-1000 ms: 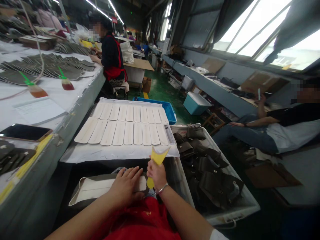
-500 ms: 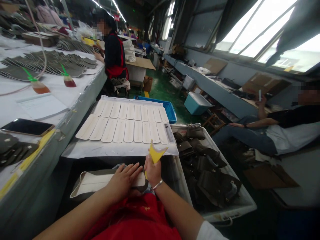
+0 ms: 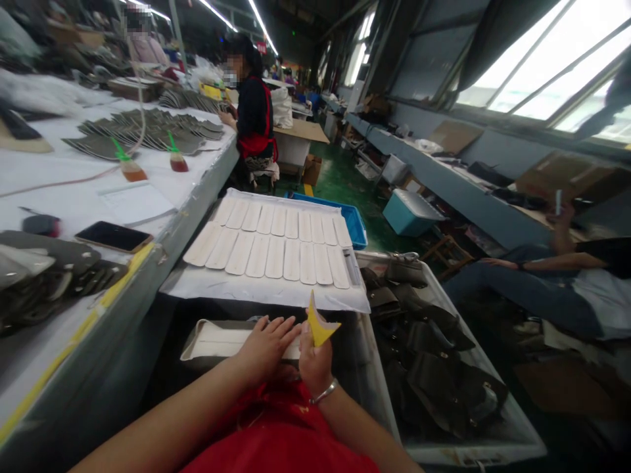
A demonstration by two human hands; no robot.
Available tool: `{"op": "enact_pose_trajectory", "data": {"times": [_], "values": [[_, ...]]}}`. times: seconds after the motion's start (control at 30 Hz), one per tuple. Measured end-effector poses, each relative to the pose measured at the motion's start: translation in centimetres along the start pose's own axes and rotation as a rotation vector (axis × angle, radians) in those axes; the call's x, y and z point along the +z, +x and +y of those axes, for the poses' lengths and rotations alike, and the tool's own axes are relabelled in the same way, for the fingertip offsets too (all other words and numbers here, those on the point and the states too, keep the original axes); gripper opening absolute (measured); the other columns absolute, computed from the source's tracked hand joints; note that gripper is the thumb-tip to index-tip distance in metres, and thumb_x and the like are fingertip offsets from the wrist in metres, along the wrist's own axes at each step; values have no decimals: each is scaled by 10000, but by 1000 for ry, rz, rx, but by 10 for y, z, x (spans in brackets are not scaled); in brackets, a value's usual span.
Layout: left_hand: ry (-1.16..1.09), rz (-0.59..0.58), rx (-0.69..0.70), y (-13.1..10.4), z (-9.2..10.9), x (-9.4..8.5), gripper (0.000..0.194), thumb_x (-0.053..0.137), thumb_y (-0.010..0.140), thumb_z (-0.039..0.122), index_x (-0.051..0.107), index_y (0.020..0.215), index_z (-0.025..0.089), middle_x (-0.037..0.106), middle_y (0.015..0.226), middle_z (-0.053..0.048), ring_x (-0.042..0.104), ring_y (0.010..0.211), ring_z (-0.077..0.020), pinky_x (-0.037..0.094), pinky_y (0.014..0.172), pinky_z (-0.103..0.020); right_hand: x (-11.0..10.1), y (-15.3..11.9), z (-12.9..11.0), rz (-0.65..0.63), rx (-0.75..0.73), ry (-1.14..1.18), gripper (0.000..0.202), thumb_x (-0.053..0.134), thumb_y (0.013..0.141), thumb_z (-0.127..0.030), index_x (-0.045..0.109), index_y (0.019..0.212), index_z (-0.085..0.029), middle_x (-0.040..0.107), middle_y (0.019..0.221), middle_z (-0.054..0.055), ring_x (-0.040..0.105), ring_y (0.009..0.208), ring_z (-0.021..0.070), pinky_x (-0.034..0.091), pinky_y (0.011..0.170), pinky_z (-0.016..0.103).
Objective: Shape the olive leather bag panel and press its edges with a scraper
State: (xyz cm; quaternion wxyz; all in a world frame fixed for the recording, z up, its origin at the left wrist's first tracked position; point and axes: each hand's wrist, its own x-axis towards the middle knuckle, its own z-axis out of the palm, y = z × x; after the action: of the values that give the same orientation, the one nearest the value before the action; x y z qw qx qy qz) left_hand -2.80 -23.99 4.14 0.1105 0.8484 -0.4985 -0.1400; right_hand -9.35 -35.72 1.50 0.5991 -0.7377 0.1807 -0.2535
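Observation:
My left hand (image 3: 269,348) lies flat on a dark bag (image 3: 224,323) with a long off-white panel (image 3: 217,340) facing up, its fingers stretched toward the panel's right end. Close by on the right, my right hand (image 3: 315,361) is closed around a yellow tool (image 3: 322,330) with a forked, curved tip that points up. The tool's lower part is hidden by my hand. Just beyond my hands, a white-covered board (image 3: 266,292) bears two rows of off-white strips (image 3: 266,256).
A white bin (image 3: 513,449) of dark bags (image 3: 434,381) stands to my right. On the left table (image 3: 162,253) are a phone (image 3: 114,236), dark pieces (image 3: 73,266) and two green-tipped bottles (image 3: 177,159). One co-worker (image 3: 255,112) works beyond; another person (image 3: 542,269) sits at right.
My view has swung left, so the surroundings sit farther right in the picture. My left hand still rests on the bag, and my right hand still grips the yellow tool beside it.

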Motion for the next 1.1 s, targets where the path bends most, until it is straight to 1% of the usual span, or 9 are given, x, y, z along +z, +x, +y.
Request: {"op": "enact_pose_trajectory", "data": {"times": [0.07,0.17,0.27,0.37,0.43,0.57,0.67,0.9,1.1], "values": [[-23,28,16,-6,1,-1,769,623,759,516,360,1397,178,337,1449,-107,332,1308,-329,220,1082,-567,1,7,-11,-122,-71,-153,344,435,890,-389,485,1140,-159,581,956,89,555,946,189,424,886,341],[-107,137,-31,-30,-10,-17,577,530,838,473,477,1318,157,487,1344,-106,411,1257,-291,250,1092,-518,3,25,-33,-398,47,-241,394,401,886,-494,460,1092,-163,604,762,51,583,684,174,480,677,324],[-266,496,-270,-70,-42,-35,353,414,899,370,601,1137,187,597,1195,-60,511,1134,-211,355,1037,-411,8,49,-51,-727,157,-243,437,400,860,-577,517,930,-161,584,652,27,551,546,140,468,552,273],[-705,765,-579,-104,-86,-33,407,400,893,462,589,1086,158,606,1142,-82,534,1092,-202,396,995,-369,25,74,-61,-1065,228,-291,386,508,808,-546,545,888,-170,593,747,29,548,526,125,456,477,247],[-1157,771,-661,-114,-108,-18,517,376,884,546,546,1151,137,590,1188,-97,521,1138,-209,388,1018,-369,43,90,-64,-1180,216,-458,365,579,756,-512,545,889,-175,606,788,42,521,454,125,396,392,240],[-1613,620,-649,-106,-121,15,638,268,888,624,554,1198,145,604,1190,-82,552,1110,-224,384,1025,-379,82,111,-65,-1249,-116,-848,358,609,735,-464,577,932,-167,651,795,83,579,540,185,342,471,260],[-1621,629,-696,-96,-116,25,669,224,886,645,589,1170,162,634,1134,-61,575,1058,-229,375,1024,-395,110,112,-62,-1240,-365,-966,278,513,822,-395,592,971,-174,664,894,93,613,802,243,359,613,298],[-1628,774,-766,-90,-117,29,720,141,884,659,616,1091,158,620,1163,-47,541,1111,-224,344,1058,-375,168,97,-46,-958,-667,-1105,434,314,943,-399,634,763,-169,632,785,83,577,750,220,314,633,345],[-1460,694,-841,-97,-113,49,746,110,876,668,617,1106,173,608,1182,-54,517,1143,-235,257,1117,-416,189,104,-40,-1042,-850,-943,451,349,935,-441,619,691,-175,593,728,56,502,723,174,249,660,352]]}}
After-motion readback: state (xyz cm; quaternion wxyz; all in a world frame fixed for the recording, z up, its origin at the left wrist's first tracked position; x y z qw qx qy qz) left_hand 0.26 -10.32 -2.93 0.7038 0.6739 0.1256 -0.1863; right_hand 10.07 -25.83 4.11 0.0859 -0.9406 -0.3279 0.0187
